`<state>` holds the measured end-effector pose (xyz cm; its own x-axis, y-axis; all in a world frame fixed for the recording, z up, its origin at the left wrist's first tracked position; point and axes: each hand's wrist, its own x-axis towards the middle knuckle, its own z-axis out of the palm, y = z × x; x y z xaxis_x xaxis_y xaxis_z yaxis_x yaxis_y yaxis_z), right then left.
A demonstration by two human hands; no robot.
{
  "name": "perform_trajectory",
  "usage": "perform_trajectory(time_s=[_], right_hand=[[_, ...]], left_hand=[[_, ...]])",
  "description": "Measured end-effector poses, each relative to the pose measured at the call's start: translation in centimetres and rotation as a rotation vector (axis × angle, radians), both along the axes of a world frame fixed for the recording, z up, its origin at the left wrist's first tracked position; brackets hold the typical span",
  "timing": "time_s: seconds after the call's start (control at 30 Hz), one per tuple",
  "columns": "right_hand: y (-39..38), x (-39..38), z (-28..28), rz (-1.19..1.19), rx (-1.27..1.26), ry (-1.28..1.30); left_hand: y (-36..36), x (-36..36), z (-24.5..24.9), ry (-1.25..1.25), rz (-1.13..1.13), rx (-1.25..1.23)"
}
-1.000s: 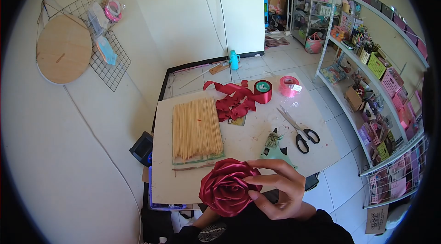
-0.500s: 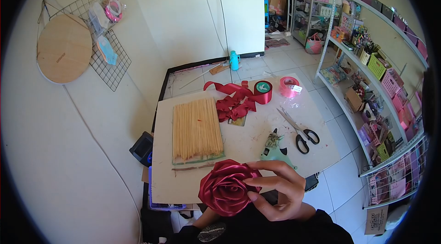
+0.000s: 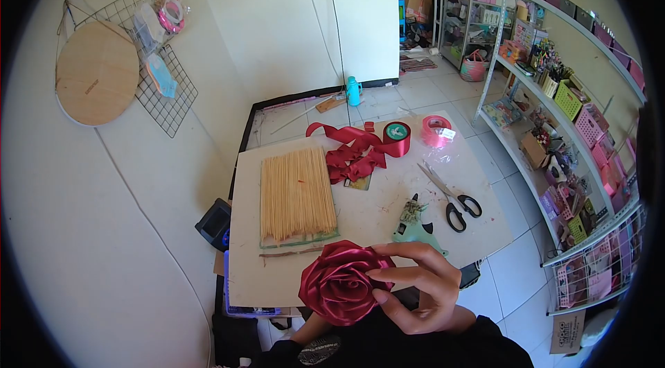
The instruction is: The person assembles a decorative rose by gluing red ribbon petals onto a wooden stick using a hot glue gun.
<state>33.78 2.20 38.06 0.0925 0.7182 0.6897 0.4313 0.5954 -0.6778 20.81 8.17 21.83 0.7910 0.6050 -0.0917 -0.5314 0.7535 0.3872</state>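
A dark red ribbon rose (image 3: 341, 285) faces up at the near edge of the table, above my lap. My right hand (image 3: 422, 288) grips its right side, thumb and fingertips on the outer petals. Behind and below the flower is my left hand (image 3: 313, 328); only its wrist area shows, and its fingers are hidden by the petals. Beyond the rose lie a green glue gun (image 3: 417, 235), black-handled scissors (image 3: 451, 198), a bundle of thin wooden sticks (image 3: 296, 195) and a roll of red ribbon (image 3: 397, 139) with loose folds beside it.
The white table (image 3: 374, 219) also holds a pink tape roll (image 3: 436, 131) in plastic. A turquoise bottle (image 3: 354, 91) stands on the floor behind it. Metal shelves (image 3: 547, 84) with baskets line the right side. A round wooden board (image 3: 98, 73) hangs on the left wall.
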Motion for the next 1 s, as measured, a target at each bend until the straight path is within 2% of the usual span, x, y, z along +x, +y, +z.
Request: perform_trajectory(time_s=[0.07, 0.17, 0.33, 0.4, 0.5, 0.63, 1.0], right_hand=[[-0.1, 0.1, 0.3, -0.004, -0.003, -0.005], [-0.1, 0.1, 0.3, -0.011, -0.009, -0.013], [0.0, 0.0, 0.1, -0.02, -0.015, -0.03], [0.0, 0.0, 0.1, -0.022, -0.016, -0.037], [0.0, 0.2, 0.2, -0.022, -0.015, -0.049], [0.2, 0.0, 0.1, -0.032, -0.012, -0.059], [0.1, 0.3, 0.1, -0.068, -0.013, -0.084]], left_hand=[[-0.1, 0.0, 0.8, 0.097, 0.013, 0.162], [-0.6, 0.2, 3.0, 0.165, 0.064, 0.038], [0.6, 0.0, -0.4, 0.094, -0.032, 0.27], [0.7, 0.0, 0.0, 0.074, -0.055, 0.323], [0.4, 0.0, 1.6, 0.139, -0.03, 0.212], [0.4, 0.0, -0.3, 0.161, -0.012, 0.33], [0.6, -0.2, 0.8, 0.234, 0.036, 0.502]])
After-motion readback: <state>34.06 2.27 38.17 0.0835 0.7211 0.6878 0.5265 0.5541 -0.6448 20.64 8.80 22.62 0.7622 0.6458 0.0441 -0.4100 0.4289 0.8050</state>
